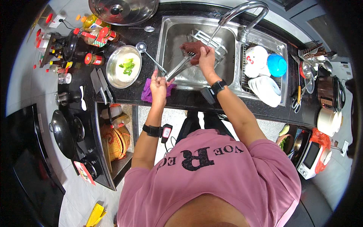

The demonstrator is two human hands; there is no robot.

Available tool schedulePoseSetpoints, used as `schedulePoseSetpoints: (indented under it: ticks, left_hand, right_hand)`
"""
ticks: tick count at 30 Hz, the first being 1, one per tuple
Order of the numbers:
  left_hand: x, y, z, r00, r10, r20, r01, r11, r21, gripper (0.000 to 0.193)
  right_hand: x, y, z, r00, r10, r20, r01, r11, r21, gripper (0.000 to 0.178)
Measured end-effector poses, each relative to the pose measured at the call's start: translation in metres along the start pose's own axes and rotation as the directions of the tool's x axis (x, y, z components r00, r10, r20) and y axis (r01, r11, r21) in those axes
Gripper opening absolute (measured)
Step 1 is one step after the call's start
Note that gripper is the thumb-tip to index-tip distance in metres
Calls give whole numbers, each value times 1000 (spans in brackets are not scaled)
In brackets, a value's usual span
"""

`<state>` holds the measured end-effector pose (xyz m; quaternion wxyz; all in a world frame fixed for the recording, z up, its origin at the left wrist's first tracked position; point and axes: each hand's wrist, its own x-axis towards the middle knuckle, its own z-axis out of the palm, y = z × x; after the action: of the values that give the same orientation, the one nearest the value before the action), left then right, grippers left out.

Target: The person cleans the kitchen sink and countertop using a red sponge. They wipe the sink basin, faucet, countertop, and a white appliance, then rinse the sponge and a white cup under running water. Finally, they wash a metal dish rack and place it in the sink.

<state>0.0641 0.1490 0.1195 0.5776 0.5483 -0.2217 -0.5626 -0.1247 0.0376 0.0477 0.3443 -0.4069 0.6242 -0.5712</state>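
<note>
Over the left part of the sink (174,41), my left hand (159,86) is closed on the near end of a long metal utensil (178,69). The utensil slants up and away to the right; its exact kind is unclear. My right hand (207,60) grips a reddish-brown scrubbing cloth (192,48) against the utensil's slotted far end, which the cloth partly hides. Behind that hand, a metal rack (221,51) lies in the basin. A purple cloth (147,95) sits under my left hand on the counter edge. Near its fingers ends the handle of a ladle (141,47).
The curved faucet (245,32) reaches over the basin. White dishes (266,90) and a blue bowl (276,65) stand on the right drainer. Left of the sink are a metal bowl (112,70) with green pieces inside, a cleaver (99,83) and several bottles. An open drawer (128,149) is below.
</note>
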Motion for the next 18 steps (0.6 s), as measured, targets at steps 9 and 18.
schedulePoseSetpoints:
  ticks: [9, 18]
  left_hand:
    - [14, -29, 9, 999, -13, 40, 25, 945, -326, 51]
    - [19, -30, 23, 979, 158, 131, -142, 982, -124, 49]
  right_hand:
    - [-39, -57, -50, 968, 141, 207, -248, 649, 719, 33]
    - [-52, -56, -23, 679, 401, 615, -690, 635, 347, 31]
